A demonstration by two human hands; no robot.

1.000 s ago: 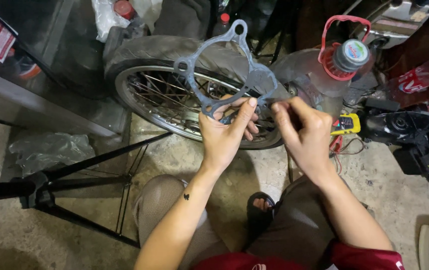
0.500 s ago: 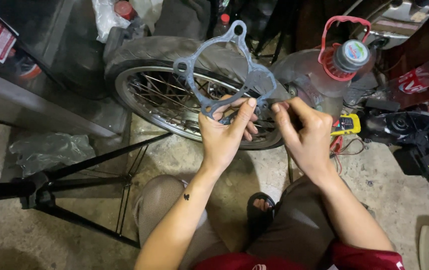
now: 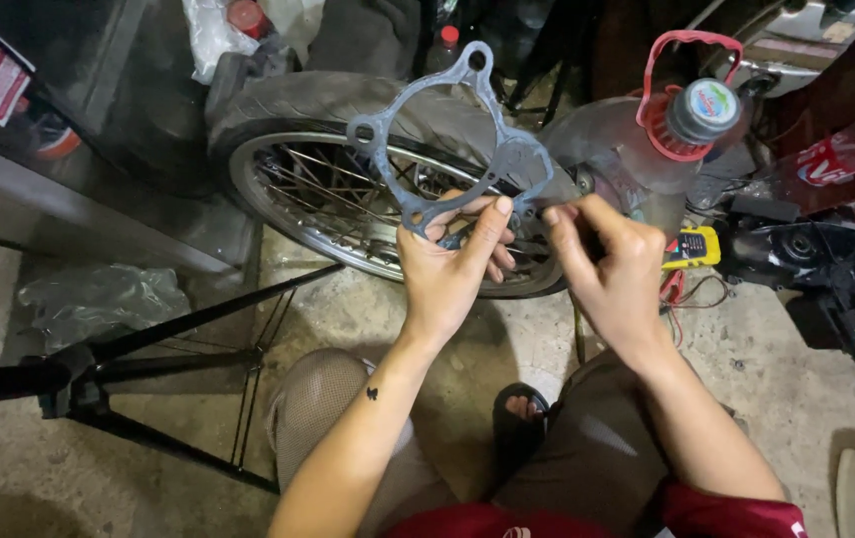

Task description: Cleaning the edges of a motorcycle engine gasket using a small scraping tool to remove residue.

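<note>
Two hands (image 3: 537, 264), one grey gasket (image 3: 452, 139), one spoked wheel (image 3: 348, 169), perhaps three bottles (image 3: 647, 139), one tripod (image 3: 129, 379)

The gasket (image 3: 447, 139) is a thin, flat piece of grey material with a large round opening in the middle and small bolt holes in the lugs around its outline. It is held up in the air, tilted, its top lug pointing away. Its lower edge is pinched between fingers, and its right edge near the other hand's fingertips
</note>
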